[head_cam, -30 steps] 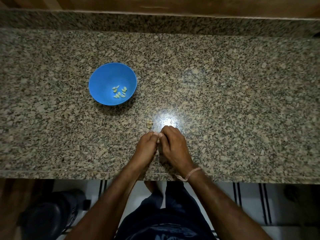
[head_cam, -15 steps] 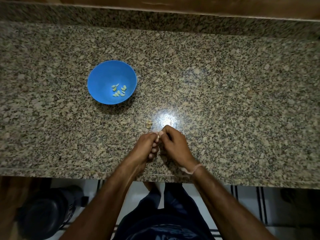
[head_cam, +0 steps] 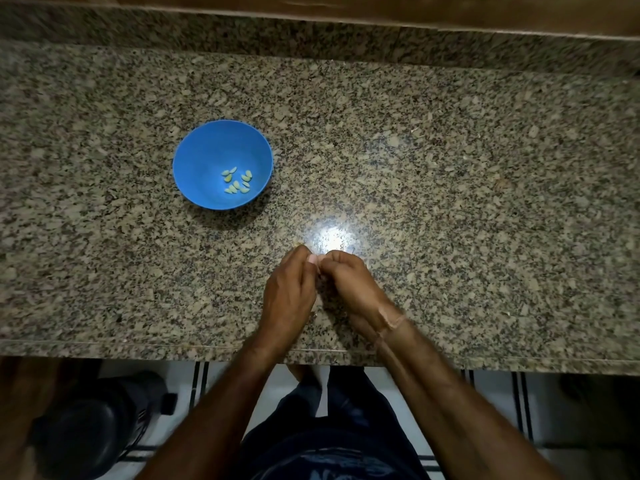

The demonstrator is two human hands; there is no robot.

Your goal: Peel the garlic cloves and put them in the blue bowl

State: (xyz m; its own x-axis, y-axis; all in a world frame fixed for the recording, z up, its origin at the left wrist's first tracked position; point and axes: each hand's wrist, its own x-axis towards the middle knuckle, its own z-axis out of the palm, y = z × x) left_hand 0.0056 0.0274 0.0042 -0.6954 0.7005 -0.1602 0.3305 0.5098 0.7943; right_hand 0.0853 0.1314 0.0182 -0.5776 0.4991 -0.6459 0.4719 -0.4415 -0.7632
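The blue bowl (head_cam: pixel 207 150) stands on the granite counter, left of centre, with several peeled garlic cloves (head_cam: pixel 237 181) in its bottom. My left hand (head_cam: pixel 289 292) and my right hand (head_cam: pixel 353 289) meet fingertip to fingertip low over the counter near its front edge. Between the fingertips they pinch a small garlic clove (head_cam: pixel 316 260), mostly hidden by the fingers. A small pale scrap of garlic or peel (head_cam: pixel 298 242) lies on the counter just beyond my left hand.
The granite counter (head_cam: pixel 450 202) runs the full width, with a raised granite back edge and wood above. Its front edge crosses under my forearms. A dark round object (head_cam: pixel 90 420) stands on the floor at lower left.
Both hands stay together on the clove, with their fingers shifting slightly. The left hand has turned so its back faces up. The bowl has not moved.
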